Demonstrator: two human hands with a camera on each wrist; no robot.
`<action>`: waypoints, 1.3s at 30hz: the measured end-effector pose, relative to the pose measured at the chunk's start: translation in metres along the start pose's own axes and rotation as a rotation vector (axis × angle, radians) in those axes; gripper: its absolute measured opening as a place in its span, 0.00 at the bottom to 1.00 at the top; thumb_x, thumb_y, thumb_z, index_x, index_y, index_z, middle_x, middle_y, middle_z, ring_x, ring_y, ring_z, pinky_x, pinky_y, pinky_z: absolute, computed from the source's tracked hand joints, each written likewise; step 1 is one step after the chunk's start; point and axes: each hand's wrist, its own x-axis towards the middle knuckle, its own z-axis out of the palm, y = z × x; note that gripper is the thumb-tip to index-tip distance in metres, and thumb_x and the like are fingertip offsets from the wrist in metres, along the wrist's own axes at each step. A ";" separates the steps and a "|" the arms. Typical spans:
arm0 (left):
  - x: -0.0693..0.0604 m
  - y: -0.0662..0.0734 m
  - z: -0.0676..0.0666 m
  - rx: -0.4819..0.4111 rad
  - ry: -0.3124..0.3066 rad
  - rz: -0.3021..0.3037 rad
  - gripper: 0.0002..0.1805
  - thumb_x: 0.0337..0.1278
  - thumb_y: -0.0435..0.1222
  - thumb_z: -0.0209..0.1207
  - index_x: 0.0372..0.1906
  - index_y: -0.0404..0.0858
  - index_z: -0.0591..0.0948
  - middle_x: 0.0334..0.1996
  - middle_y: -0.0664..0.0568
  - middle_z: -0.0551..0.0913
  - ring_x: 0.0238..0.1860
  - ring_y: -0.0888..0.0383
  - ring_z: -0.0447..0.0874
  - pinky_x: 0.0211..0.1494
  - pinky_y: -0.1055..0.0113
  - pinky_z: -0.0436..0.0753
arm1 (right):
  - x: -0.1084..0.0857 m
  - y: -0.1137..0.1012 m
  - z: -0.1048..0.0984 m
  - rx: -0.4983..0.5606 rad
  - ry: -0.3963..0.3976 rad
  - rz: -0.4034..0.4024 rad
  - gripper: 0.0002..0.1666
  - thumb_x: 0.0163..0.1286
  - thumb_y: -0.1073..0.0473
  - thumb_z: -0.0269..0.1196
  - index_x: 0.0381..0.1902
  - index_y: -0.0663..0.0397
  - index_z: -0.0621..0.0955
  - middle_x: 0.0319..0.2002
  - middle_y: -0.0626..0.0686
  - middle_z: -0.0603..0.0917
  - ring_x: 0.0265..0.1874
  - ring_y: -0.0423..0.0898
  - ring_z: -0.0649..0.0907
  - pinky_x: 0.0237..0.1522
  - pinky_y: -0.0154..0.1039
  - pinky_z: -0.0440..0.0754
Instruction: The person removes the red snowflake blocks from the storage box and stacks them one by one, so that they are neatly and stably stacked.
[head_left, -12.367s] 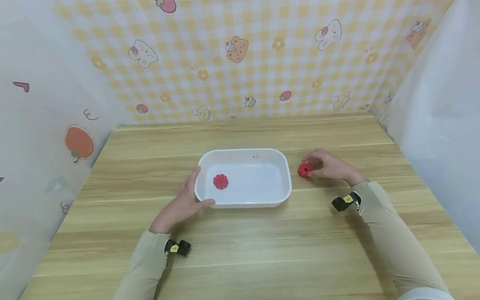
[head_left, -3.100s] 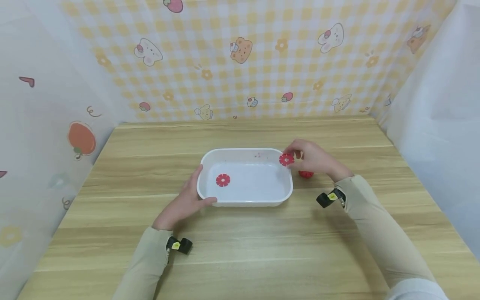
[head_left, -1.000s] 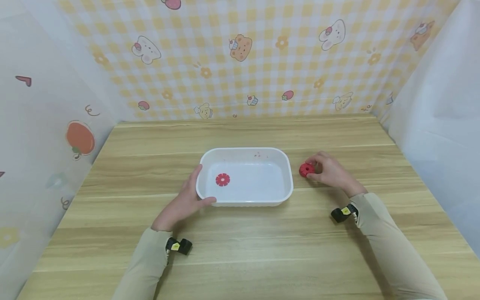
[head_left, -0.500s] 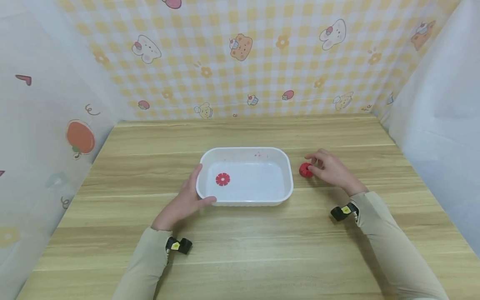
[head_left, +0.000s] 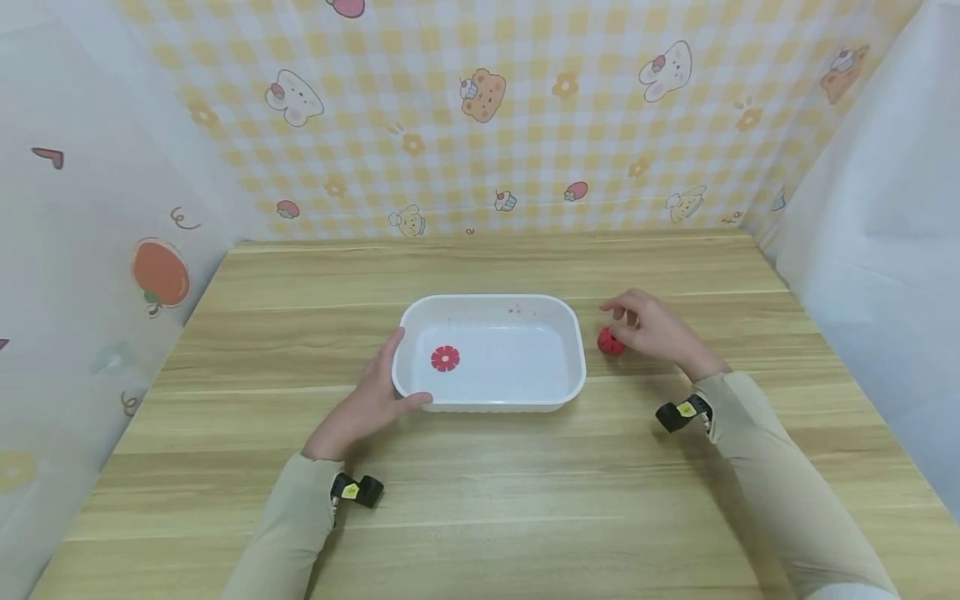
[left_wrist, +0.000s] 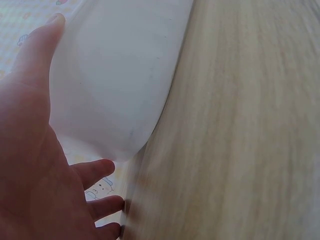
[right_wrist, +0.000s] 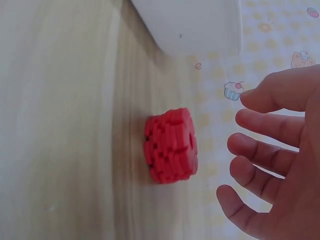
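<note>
A white rectangular tray (head_left: 517, 404) stands mid-table, with a red notched plastic disc (head_left: 446, 358), shaped like a flower, lying inside at its left. My left hand (head_left: 365, 406) rests at the tray's near left corner, thumb along the front rim and straight fingers along the left side. To the right of the tray sits a stack of red notched discs (head_left: 610, 342), seen side-on as several layers in the right wrist view. My right hand (right_wrist: 280, 155) hovers beside and above that stack, fingers relaxed and apart from it, holding nothing. In the head view it partly covers the stack.
The wood-grain tabletop (head_left: 495, 500) reaches to a yellow checked wall covering (head_left: 525, 142) at the back. White sheets (head_left: 885, 208) flank both sides. Each wrist carries a small black camera (head_left: 678, 412).
About 3 s ago my right hand pinched a red disc at the tray's right rim. It returned to the stack, and now sits slightly raised off it. My left hand stays put.
</note>
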 end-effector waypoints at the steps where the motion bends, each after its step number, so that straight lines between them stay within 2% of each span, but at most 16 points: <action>1: 0.000 0.000 0.000 0.005 0.000 -0.001 0.58 0.50 0.43 0.69 0.74 0.37 0.39 0.70 0.35 0.53 0.66 0.37 0.55 0.64 0.37 0.66 | 0.001 -0.001 0.000 -0.005 0.001 -0.004 0.20 0.62 0.65 0.62 0.53 0.64 0.79 0.39 0.57 0.78 0.34 0.49 0.74 0.31 0.37 0.73; 8: -0.002 0.002 0.000 0.037 0.003 -0.020 0.57 0.51 0.43 0.67 0.74 0.35 0.40 0.71 0.33 0.51 0.67 0.34 0.52 0.67 0.34 0.59 | 0.008 -0.007 -0.002 0.003 0.008 -0.033 0.18 0.61 0.65 0.63 0.50 0.61 0.81 0.39 0.58 0.80 0.35 0.49 0.76 0.34 0.39 0.75; 16: -0.002 0.002 0.000 0.033 0.003 -0.013 0.57 0.51 0.43 0.67 0.74 0.35 0.40 0.71 0.33 0.51 0.67 0.34 0.52 0.66 0.34 0.60 | 0.016 -0.016 -0.004 0.002 -0.019 -0.066 0.17 0.60 0.62 0.63 0.49 0.58 0.82 0.38 0.55 0.81 0.36 0.49 0.77 0.35 0.40 0.77; 30: -0.002 0.003 -0.001 0.048 0.006 -0.023 0.58 0.51 0.46 0.67 0.75 0.36 0.40 0.71 0.34 0.51 0.67 0.34 0.52 0.64 0.33 0.63 | 0.027 -0.032 -0.011 0.017 -0.034 -0.143 0.16 0.60 0.65 0.64 0.47 0.62 0.82 0.36 0.56 0.81 0.35 0.50 0.77 0.38 0.43 0.78; 39: -0.001 0.000 0.000 0.040 0.004 -0.017 0.58 0.50 0.47 0.68 0.75 0.37 0.40 0.72 0.36 0.51 0.67 0.35 0.52 0.64 0.33 0.63 | 0.038 -0.058 -0.014 -0.016 -0.113 -0.076 0.17 0.63 0.58 0.64 0.50 0.55 0.81 0.40 0.53 0.81 0.39 0.49 0.78 0.40 0.41 0.77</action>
